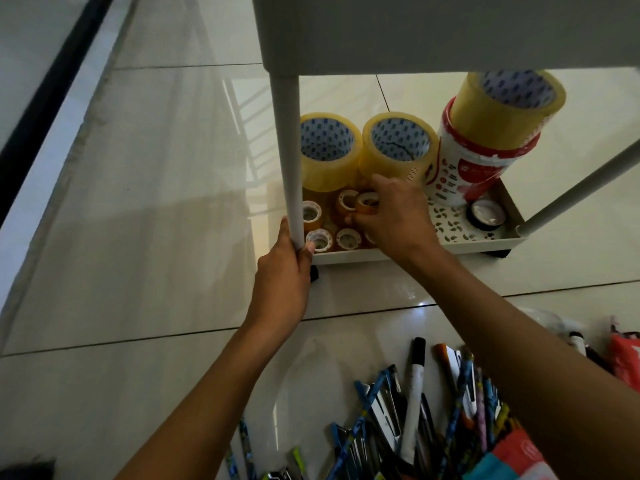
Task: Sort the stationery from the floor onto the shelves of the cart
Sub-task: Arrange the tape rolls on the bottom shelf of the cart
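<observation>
The white cart's bottom shelf (481,244) holds two large yellowish tape rolls (327,150), several small clear tape rolls (320,240), a black tape roll (485,215) and a red-and-white tub (465,168) with another large tape roll (505,105) on top. My left hand (282,282) grips the cart's front left post (289,157). My right hand (391,216) pinches a small amber tape roll (366,202) just above the small rolls on the shelf. Pens and markers (415,403) lie in a heap on the floor near me.
An upper cart shelf (433,29) overhangs the top of the view. The right front post (585,192) slants down to the shelf corner. Red packets (625,358) lie on the tiled floor at the right. A dark strip (52,81) runs along the left.
</observation>
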Demonstrator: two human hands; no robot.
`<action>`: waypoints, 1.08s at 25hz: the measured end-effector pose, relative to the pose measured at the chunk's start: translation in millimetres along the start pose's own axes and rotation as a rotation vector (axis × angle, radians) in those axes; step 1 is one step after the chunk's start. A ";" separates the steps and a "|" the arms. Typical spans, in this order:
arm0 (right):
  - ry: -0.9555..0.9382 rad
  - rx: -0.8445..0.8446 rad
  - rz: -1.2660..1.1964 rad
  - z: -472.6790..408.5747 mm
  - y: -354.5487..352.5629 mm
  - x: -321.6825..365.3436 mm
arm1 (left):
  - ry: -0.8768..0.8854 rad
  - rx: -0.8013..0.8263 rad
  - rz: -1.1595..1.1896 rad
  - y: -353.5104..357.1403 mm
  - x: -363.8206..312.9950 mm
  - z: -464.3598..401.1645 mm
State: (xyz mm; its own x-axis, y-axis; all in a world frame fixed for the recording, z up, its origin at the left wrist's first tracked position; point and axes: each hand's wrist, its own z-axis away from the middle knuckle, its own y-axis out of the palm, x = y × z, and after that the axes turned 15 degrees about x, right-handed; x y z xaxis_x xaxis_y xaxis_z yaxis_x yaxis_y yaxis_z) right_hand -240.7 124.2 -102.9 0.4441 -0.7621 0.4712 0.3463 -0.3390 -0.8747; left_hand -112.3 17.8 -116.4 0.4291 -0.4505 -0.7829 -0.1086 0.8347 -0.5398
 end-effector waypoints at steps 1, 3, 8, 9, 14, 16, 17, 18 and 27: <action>0.005 0.013 -0.037 0.2 -0.4 -0.6 | 0.001 -0.001 0.005 0.1 0.3 -0.1; 0.011 0.036 -0.104 2.4 -1.5 0.9 | 0.003 -0.001 0.005 0.3 0.1 0.1; -0.023 0.079 -0.164 7.1 -1.9 11.1 | -0.006 -0.004 -0.015 0.2 -0.6 0.3; -0.030 0.094 -0.171 7.1 -3.1 11.5 | -0.008 -0.003 -0.017 0.2 -0.4 0.2; 0.000 0.095 -0.174 15.0 -18.0 1.7 | -0.006 0.009 -0.015 -0.7 0.8 1.2; 0.051 0.128 -0.106 19.3 -22.0 -2.1 | -0.014 0.000 -0.011 -0.5 0.8 0.7; 0.073 0.154 -0.083 20.8 -21.8 -1.7 | -0.016 -0.002 -0.009 -0.2 0.7 0.3; 0.083 0.179 -0.071 22.3 -19.5 0.6 | -0.017 -0.002 -0.008 0.0 0.5 0.2; 0.069 0.213 -0.110 32.5 -13.4 8.8 | -0.021 0.008 -0.027 -0.5 -0.6 0.2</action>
State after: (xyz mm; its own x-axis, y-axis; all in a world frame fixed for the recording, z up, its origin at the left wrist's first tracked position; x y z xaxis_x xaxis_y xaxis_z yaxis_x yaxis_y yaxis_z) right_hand -214.6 139.9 -83.4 0.3388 -0.7655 0.5470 0.5592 -0.3037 -0.7714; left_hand -112.3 17.7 -115.6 0.4501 -0.4659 -0.7618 -0.0903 0.8250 -0.5579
